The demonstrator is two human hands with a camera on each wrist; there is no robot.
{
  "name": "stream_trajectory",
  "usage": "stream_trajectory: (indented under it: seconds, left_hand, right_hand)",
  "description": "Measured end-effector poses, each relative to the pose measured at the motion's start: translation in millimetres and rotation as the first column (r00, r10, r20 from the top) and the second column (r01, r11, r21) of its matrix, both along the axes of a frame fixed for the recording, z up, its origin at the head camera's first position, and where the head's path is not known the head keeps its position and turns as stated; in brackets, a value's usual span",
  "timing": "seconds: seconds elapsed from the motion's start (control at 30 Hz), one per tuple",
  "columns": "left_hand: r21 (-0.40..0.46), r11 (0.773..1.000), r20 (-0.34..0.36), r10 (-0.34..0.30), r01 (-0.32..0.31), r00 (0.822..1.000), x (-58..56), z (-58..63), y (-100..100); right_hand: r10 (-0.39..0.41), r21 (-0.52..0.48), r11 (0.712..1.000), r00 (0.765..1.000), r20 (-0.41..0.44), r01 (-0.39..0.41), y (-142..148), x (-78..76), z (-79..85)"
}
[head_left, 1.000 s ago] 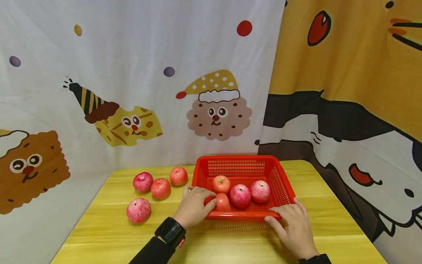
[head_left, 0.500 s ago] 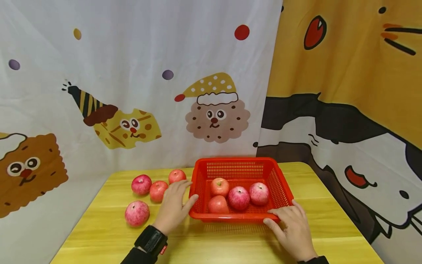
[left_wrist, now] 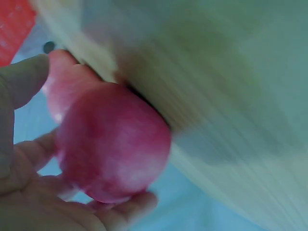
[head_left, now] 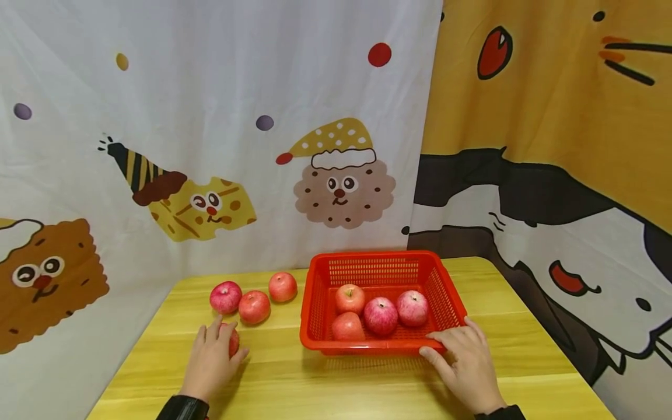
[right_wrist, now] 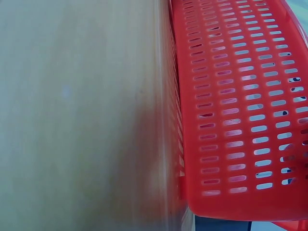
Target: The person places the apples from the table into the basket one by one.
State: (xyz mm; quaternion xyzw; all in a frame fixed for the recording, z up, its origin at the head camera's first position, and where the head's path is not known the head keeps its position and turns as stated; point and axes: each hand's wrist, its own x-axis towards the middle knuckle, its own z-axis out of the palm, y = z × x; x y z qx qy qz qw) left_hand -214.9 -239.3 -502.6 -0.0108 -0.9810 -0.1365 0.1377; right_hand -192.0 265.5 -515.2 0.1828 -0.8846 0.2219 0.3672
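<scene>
At the left of the table my left hand (head_left: pixel 210 360) is around a pinkish-red apple (left_wrist: pixel 113 142), mostly covered by the hand in the head view. In the left wrist view the fingers lie along the apple's far side, while the thumb (left_wrist: pixel 26 79) stands apart from it. My right hand (head_left: pixel 467 367) holds the near right corner of a red plastic basket (head_left: pixel 367 345), thumb outside the front rim. Several apples sit inside, among them a dark pink apple (head_left: pixel 381 315) and a paler apple (head_left: pixel 412 308). The right wrist view shows the basket's slotted wall (right_wrist: pixel 240 110) but not the hand.
Beyond the left hand lie three more apples: a deep pink apple (head_left: pixel 226 297), a red apple (head_left: pixel 254 307) and another red apple (head_left: pixel 283 287) near the basket. The wooden table (head_left: pixel 336 388) ends at a cartoon-printed curtain (head_left: pixel 210 87).
My left hand has left the apple at the basket's near left corner and moved left to the nearest apple on the table. My right hand has stayed on the basket corner.
</scene>
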Motion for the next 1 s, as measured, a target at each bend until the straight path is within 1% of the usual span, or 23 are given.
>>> stream_trajectory:
  seconds: [0.07, 0.2, 0.33, 0.4, 0.47, 0.5, 0.53, 0.57, 0.6, 0.63, 0.67, 0.7, 0.77, 0.8, 0.87, 0.93, 1.0]
  left_hand:
    - [-0.009, 1.000, 0.033, 0.012, -0.012, 0.999, 1.4, -3.7, -3.3]
    - [-0.009, 0.999, 0.111, 0.046, -0.046, 0.993, 1.9, -2.9, -5.4]
    - [0.012, 0.998, 0.139, 0.052, -0.055, 0.989, 2.1, -3.2, -6.2]
    - [0.041, 0.997, 0.161, 0.052, -0.059, 0.986, 2.2, -2.5, -5.7]
    - [0.077, 0.995, 0.163, 0.048, -0.061, 0.985, 3.4, 0.2, -3.0]
    - [0.098, 0.993, 0.146, 0.044, -0.059, 0.988, 4.1, 2.8, -0.3]
    - [0.119, 0.992, 0.114, 0.036, -0.050, 0.993, 4.8, 6.5, 3.7]
    - [0.141, 0.989, 0.062, 0.026, -0.035, 0.998, 5.5, 11.2, 8.9]
    - [0.163, 0.987, -0.005, 0.013, -0.012, 1.000, 5.5, 16.9, 15.5]
    - [0.179, 0.984, -0.079, -0.002, 0.016, 0.997, 5.5, 23.4, 23.5]
    - [0.189, 0.981, -0.158, -0.022, 0.052, 0.987, 5.0, 30.3, 32.6]
    - [0.191, 0.977, -0.230, -0.049, 0.094, 0.972, 4.3, 37.4, 42.4]
    - [0.183, 0.966, -0.330, -0.114, 0.182, 0.937, 2.2, 50.4, 63.5]
    - [0.170, 0.960, -0.356, -0.152, 0.223, 0.922, 0.6, 55.4, 74.0]
    - [0.121, 0.949, -0.359, -0.233, 0.293, 0.904, -3.6, 61.7, 94.1]
    - [0.061, 0.936, -0.322, -0.309, 0.345, 0.895, -9.0, 63.6, 111.6]
    - [-0.011, 0.928, -0.282, -0.360, 0.372, 0.889, -14.6, 63.6, 125.9]
  right_hand:
    - [0.004, -0.001, 1.000, 1.000, -0.007, -0.004, -0.5, -0.1, -0.3]
    - [0.006, -0.004, 1.000, 1.000, -0.015, -0.007, -0.4, -0.8, -0.2]
    - [0.002, -0.005, 1.000, 1.000, -0.016, -0.003, 0.0, -1.9, 0.7]
    - [-0.001, -0.003, 1.000, 1.000, -0.009, 0.001, -0.2, -1.9, 1.4]
    - [-0.005, 0.000, 1.000, 1.000, 0.005, 0.005, -0.6, -1.4, 1.8]
    - [-0.006, 0.001, 1.000, 1.000, 0.012, 0.006, -0.7, -1.1, 2.1]
    - [-0.007, 0.001, 1.000, 1.000, 0.019, 0.007, -0.7, -0.9, 2.2]
    - [-0.006, 0.001, 1.000, 1.000, 0.022, 0.005, -0.7, -0.7, 2.5]
    - [-0.004, 0.000, 1.000, 1.000, 0.025, 0.004, -0.5, -0.6, 2.7]
    - [-0.003, -0.001, 1.000, 1.000, 0.026, 0.003, -0.2, -0.6, 2.8]
    - [-0.003, -0.001, 1.000, 1.000, 0.025, 0.003, 0.2, -0.8, 3.1]
    - [-0.003, -0.001, 1.000, 1.000, 0.025, 0.004, 0.5, -0.9, 3.1]
    - [-0.005, 0.000, 1.000, 1.000, 0.024, 0.005, 1.2, -1.3, 2.8]
    - [-0.007, 0.001, 1.000, 1.000, 0.025, 0.007, 1.4, -1.4, 2.5]
    - [-0.009, 0.000, 1.000, 1.000, 0.025, 0.009, 1.6, -1.3, 1.4]
    - [-0.012, 0.001, 1.000, 0.999, 0.030, 0.012, 1.3, -0.8, 0.2]
    - [-0.010, 0.000, 1.000, 0.999, 0.034, 0.010, 0.7, -0.3, -0.8]
